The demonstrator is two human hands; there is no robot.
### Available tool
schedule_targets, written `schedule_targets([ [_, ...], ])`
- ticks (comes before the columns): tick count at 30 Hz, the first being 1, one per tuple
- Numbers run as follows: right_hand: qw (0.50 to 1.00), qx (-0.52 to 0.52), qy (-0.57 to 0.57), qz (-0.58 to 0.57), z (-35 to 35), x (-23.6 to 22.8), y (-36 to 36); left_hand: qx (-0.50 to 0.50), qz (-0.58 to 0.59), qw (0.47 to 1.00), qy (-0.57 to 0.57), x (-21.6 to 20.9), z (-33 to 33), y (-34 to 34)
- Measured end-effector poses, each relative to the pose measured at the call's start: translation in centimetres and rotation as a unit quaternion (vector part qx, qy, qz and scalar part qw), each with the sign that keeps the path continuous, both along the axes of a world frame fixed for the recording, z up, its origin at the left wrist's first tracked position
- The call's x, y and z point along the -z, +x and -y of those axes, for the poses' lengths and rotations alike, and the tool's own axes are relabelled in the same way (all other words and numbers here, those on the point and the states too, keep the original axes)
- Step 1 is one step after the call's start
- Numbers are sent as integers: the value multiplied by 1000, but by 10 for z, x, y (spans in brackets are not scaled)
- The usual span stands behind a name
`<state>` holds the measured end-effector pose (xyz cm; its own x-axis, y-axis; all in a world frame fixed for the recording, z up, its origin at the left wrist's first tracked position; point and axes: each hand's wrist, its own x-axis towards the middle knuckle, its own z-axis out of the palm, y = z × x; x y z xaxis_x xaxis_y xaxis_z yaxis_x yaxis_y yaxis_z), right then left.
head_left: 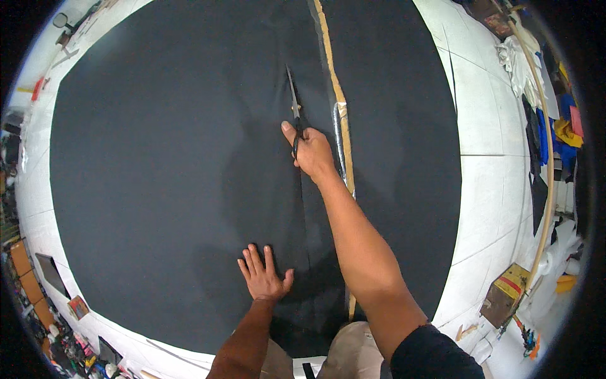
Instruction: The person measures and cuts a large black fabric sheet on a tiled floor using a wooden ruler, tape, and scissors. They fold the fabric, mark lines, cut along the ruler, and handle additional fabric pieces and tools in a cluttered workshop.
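Right hand: my right hand (311,153) was stretched far out over the middle of the cloth. The fingers were closed around the handles of the scissors (294,112), with the thumb pointing toward the blades.
Scissors: they lay low on the cloth, and the long blades pointed away from me. I could not tell whether the blades stood open or together, because they looked like one thin line.
Left hand: my left hand (264,276) was flat on the cloth, close to my body. The fingers were spread and the palm pressed down. It held nothing.
Black fabric: the black fabric (158,177) was very large and covered nearly all of the table in front of me. A thin straight line ran through it from near my left hand up to the scissors.
Wooden strip: a long pale wooden strip (334,88) lay on the cloth just to the right of my right hand and ran away from me, with a shiny clear band beside it.
Table: the white table (486,126) showed around the edge of the cloth.
At the right side: a cardboard box (505,294) stood near the table edge, and coloured cloth pieces (555,126) were piled further away.
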<state>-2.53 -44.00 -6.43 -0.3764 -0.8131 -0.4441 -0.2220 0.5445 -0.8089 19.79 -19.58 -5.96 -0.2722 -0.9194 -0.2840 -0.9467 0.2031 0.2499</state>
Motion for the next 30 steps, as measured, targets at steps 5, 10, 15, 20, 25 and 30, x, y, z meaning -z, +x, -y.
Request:
schedule_targets([
  [5,998,22,-53,-5,0,11,7,-9,-28,998,-57,-2,1,0],
  [10,994,54,-8,91,-1,-7,-3,-131,-160,963,-176,-19,159,-47],
  [15,994,15,-27,103,4,-12,10,-67,-29,966,-247,2,366,-85],
  [20,998,36,-17,39,-4,7,1,-67,2,978,-199,22,369,-109],
  [25,996,39,-9,75,10,1,2,-72,17,983,-167,11,373,-107],
  [30,996,29,49,63,73,-10,-11,-68,-10,983,-169,9,374,-102],
])
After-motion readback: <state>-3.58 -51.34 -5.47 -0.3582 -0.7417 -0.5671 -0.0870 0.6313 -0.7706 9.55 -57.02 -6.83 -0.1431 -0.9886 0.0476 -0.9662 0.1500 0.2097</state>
